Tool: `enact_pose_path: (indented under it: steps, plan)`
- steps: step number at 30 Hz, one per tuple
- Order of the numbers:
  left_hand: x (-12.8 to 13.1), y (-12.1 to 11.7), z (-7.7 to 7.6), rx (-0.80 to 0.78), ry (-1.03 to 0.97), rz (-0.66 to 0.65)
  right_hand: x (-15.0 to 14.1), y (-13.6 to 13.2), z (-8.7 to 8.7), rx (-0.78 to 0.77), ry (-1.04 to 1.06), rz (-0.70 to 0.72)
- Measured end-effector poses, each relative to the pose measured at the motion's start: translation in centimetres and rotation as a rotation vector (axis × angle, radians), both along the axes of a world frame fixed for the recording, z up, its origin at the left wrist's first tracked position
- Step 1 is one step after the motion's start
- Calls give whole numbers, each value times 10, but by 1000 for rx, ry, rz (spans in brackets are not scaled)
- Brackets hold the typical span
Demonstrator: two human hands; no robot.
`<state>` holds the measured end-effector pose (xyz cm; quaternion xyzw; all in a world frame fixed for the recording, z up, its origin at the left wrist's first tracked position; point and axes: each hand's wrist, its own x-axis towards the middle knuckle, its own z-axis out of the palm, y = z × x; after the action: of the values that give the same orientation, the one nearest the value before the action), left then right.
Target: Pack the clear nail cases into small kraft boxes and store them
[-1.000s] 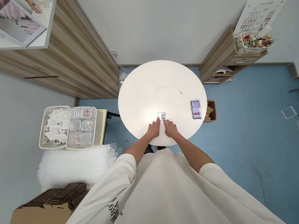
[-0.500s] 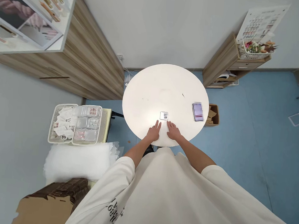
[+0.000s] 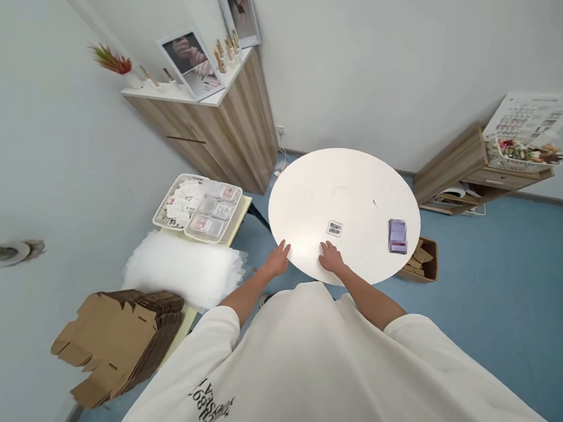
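A small clear case (image 3: 334, 229) with rows of dark-patterned pieces, perhaps press-on nails, lies flat on the white oval table (image 3: 308, 180). Just below the case, my right hand (image 3: 330, 258) rests on the tabletop with its fingers stretched out, apart from the case and holding nothing. My left hand (image 3: 276, 260) is at the table's left front edge, its fingers apart and nothing in them. Toward the right side of the table lies a purple rectangular thing (image 3: 398, 237), blurred out.
On a side table at left are white baskets (image 3: 213, 211) of packets and clear cases, a stack of white translucent sheets (image 3: 180, 261) and flattened cardboard boxes (image 3: 110, 334). A cardboard box (image 3: 424, 260) stands on the floor at right. Wooden cabinets (image 3: 250, 111) stand by the wall.
The view has swung left, bringing more of the side table into sight. My left hand has moved away from the case to the table's left edge; my right hand stays near the case.
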<state>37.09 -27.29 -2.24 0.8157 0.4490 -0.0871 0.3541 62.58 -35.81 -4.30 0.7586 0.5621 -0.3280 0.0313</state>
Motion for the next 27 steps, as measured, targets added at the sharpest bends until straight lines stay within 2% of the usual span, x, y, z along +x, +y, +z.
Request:
enact_pose_path:
  steps: [6,11,16,19,23,27]
  plan:
    - [-72,1,6,45,-27,74,-78,23,13,49,60,30]
    - [-154,-10,8,59,-114,164,-167,31,10,75,214,25]
    - [-240,-23,1,156,43,134,-264,29,3,50,348,19]
    - [-283,-28,-6,176,130,127,-316,28,2,56,404,-6]
    - [-318,-32,-17,143,120,170,-372,35,5,107,509,-60]
    - [-329,-29,-26,91,24,310,-409,54,7,153,599,-121]
